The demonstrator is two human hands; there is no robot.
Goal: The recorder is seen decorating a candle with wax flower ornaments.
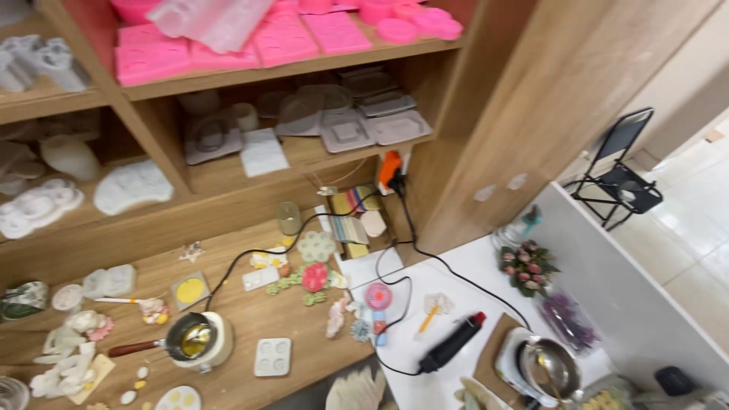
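Neither of the person's hands is in view, so whether they are apart, together or holding anything cannot be told, nor how they lie relative to the things below. Largest is the wooden shelf unit [304, 67], its upper boards stacked with pink silicone moulds [228, 47] and clear and white moulds [345, 130]. Below runs the wooden worktop [250, 326], and to its right a white table [456, 273]. A black folding chair [619, 171] stands well apart on the tiled floor. On the white table sit a metal pot on a white hot plate [548, 368], a black heat gun with a red tip [454, 343], a bunch of pink flowers [526, 266] and a small pink fan [378, 298]. On the worktop a small melting pot of yellow liquid with a wooden handle [190, 339] stands beside a white four-cavity mould [272, 357]. A black cable [410, 228] runs from an orange plug [390, 168].
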